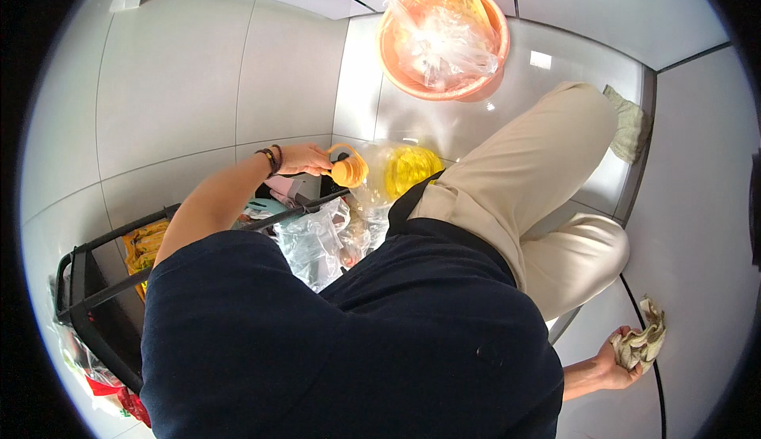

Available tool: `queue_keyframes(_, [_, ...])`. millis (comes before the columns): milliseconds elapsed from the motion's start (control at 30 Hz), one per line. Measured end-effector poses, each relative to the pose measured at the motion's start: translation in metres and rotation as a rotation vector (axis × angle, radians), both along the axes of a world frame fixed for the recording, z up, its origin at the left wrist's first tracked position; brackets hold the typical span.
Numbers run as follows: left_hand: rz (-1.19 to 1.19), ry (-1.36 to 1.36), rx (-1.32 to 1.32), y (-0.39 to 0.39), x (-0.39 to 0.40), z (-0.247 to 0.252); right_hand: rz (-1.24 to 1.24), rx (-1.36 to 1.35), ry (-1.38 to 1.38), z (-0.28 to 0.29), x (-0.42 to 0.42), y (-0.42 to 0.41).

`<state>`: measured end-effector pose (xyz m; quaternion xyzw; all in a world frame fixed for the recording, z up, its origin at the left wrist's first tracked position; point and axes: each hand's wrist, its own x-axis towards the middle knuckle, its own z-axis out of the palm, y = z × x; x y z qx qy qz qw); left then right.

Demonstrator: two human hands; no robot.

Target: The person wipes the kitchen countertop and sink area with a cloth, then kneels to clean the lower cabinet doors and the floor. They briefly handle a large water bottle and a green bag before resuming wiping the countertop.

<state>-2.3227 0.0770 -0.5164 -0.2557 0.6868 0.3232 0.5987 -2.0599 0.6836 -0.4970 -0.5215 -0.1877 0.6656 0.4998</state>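
A clear plastic oil bottle (370, 168) with yellow oil (410, 168) in it leans to the left, close to my bent leg. Its orange cap (346, 173) and loop-shaped handle (351, 149) point towards my left hand (304, 158). The fingers of that hand are closed at the cap's left edge; the exact grip is partly hidden. Far to the right, my right hand (618, 367) holds a crumpled, stained cloth (643, 339) against a pale cabinet front (701, 249).
A black rack (113, 290) with yellow packets (145, 246) stands at my left. Clear plastic bags (315, 240) lie below the bottle. An orange basin (385, 61) holding plastic bags sits on the tiled floor ahead. Another cloth (629, 127) lies by the right cabinet base.
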Motion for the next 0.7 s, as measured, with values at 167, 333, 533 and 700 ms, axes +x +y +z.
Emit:
queue_keyframes(167, [-0.401, 0.325, 0.04, -0.056, -0.036, 0.015, 0.035, -0.007, 0.025, 0.001, 0.002, 0.0])
queue_keyframes(333, [0.384, 0.339, -0.281, -0.065, -0.08, 0.039, 0.025, -0.012, 0.012, 0.003, 0.0, -0.003])
queue_keyframes(533, [0.475, 0.623, -0.502, -0.095, -0.108, -0.005, 0.035, -0.014, -0.006, 0.003, -0.002, -0.002])
queue_keyframes(700, [0.584, 0.687, -0.58, -0.131, -0.129, -0.019, 0.012, -0.011, -0.035, 0.005, 0.002, 0.0])
